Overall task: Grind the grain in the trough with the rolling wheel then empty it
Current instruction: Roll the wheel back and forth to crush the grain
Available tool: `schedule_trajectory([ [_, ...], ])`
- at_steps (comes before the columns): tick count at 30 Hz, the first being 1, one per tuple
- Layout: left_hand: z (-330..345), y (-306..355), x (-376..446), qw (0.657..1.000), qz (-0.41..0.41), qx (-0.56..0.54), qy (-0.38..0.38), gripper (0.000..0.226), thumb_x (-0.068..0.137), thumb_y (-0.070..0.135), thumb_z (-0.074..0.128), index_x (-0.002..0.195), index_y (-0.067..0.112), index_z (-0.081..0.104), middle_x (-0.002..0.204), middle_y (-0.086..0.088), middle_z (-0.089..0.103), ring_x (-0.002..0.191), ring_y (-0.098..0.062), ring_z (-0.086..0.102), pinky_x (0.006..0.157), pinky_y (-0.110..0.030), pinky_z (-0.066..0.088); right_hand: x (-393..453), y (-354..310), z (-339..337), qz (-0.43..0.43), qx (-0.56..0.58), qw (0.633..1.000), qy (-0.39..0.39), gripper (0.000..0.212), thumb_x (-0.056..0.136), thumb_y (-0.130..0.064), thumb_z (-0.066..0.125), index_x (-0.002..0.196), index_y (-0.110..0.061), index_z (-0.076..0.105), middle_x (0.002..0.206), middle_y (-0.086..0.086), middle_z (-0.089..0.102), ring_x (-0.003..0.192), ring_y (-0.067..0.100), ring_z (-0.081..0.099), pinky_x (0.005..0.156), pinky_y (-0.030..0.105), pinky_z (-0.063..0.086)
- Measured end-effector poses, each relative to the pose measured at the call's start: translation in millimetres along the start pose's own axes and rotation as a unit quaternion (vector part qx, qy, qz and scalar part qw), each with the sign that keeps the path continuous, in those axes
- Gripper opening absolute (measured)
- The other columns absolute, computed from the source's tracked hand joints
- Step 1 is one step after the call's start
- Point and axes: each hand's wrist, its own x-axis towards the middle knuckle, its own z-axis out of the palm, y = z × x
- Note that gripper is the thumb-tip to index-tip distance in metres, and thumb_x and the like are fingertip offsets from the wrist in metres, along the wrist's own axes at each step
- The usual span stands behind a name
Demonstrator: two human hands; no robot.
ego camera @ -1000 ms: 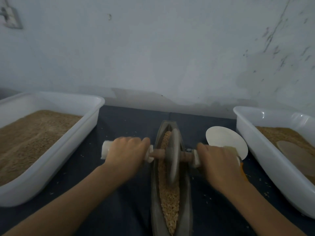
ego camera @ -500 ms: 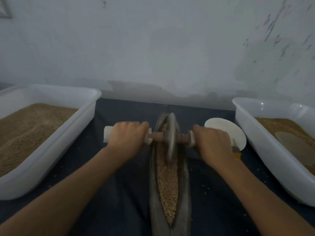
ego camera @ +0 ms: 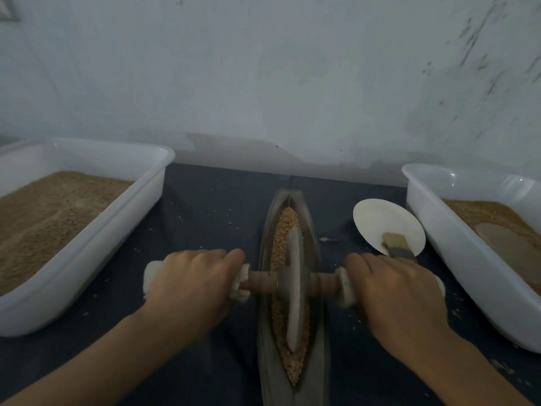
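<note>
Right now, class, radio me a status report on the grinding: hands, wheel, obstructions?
Left hand and right hand grip the axle handles. Rolling wheel upright in trough, grain unemptied. Nothing blocking; brush lies on plate alongside.

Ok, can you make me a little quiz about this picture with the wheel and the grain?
1. True or false: both hands grip the wheel's handles.
2. What lies on the white plate? A) a brush B) a spoon C) a knife
3. Fill in: the wheel stands in the ____.

Key:
1. True: left hand and right hand each grip one.
2. A, the brush.
3. trough, on the grain.
</note>
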Motion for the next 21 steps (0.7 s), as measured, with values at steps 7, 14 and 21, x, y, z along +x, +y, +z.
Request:
schedule_trajectory([
  [7, 27.6, -9.2, 77.1, 0.996, -0.053, 0.066, 0.041, 0.036, 0.078, 0.037, 0.067, 0.079, 0.029, 0.032, 0.078, 0.007, 0.06, 0.068, -0.017, 0.059, 0.056, -0.03, 0.032, 75.6, 23.3, 46.5, 0.062, -0.053, 0.995, -0.056, 0.028, 0.079, -0.034, 0.069, 0.09, -0.02, 0.047, 0.082, 0.0, 0.063, 0.066, 0.022, 0.056, 0.054, 0.03, 0.025],
  [14, 5.2, 2.2, 56.5, 0.994, 0.016, 0.092, 0.049, 0.035, 0.077, 0.036, 0.069, 0.081, 0.027, 0.035, 0.078, 0.008, 0.058, 0.064, -0.014, 0.055, 0.056, -0.029, 0.034, 28.6, 15.1, 30.3, 0.08, 0.03, 0.989, -0.118, 0.036, 0.077, -0.031, 0.072, 0.085, -0.028, 0.038, 0.08, -0.007, 0.059, 0.063, 0.013, 0.053, 0.056, 0.028, 0.04],
  [21, -3.3, 7.3, 6.4, 0.993, 0.084, 0.032, 0.075, 0.05, 0.038, 0.031, 0.088, 0.067, 0.027, 0.048, 0.055, 0.01, 0.045, 0.043, -0.01, 0.04, 0.043, -0.026, 0.036, -6.7, -0.7, 2.4, 0.033, 0.028, 0.997, -0.057, 0.058, 0.021, -0.019, 0.091, 0.06, -0.023, 0.049, 0.048, -0.006, 0.044, 0.037, 0.01, 0.034, 0.046, 0.017, 0.006],
])
